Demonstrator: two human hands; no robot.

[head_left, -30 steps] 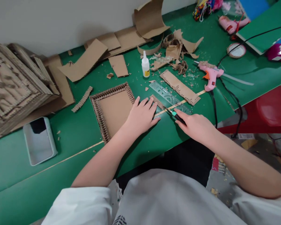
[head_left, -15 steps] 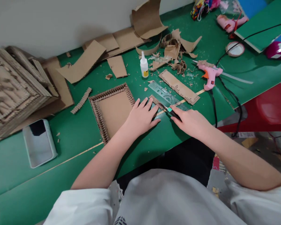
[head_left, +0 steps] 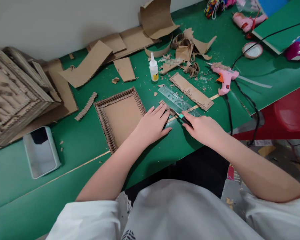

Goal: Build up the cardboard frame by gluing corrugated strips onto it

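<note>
My right hand (head_left: 201, 128) is wrapped round a black and teal utility knife (head_left: 185, 118), its tip pointing left toward a small corrugated cardboard strip (head_left: 168, 106). Fingers stretched out, my left hand (head_left: 153, 122) lies flat with its fingertips on that strip, which they partly hide. Just beyond the strip is a clear plastic ruler (head_left: 173, 97). Left of my left hand sits a shallow cardboard tray (head_left: 122, 120) with corrugated walls; my wrist and forearm cover its right side. A wider cardboard piece with a ragged edge (head_left: 192, 91) lies behind the ruler.
A white glue bottle (head_left: 154, 69) stands behind the ruler, near torn cardboard scraps (head_left: 186, 50). To the right lies a pink glue gun (head_left: 225, 76) with a black cord. On the left are a phone (head_left: 42, 153) and a stacked cardboard structure (head_left: 17, 96).
My left fingers have drawn slightly closer together over the strip. The knife has barely moved, and the view has shifted a little.
</note>
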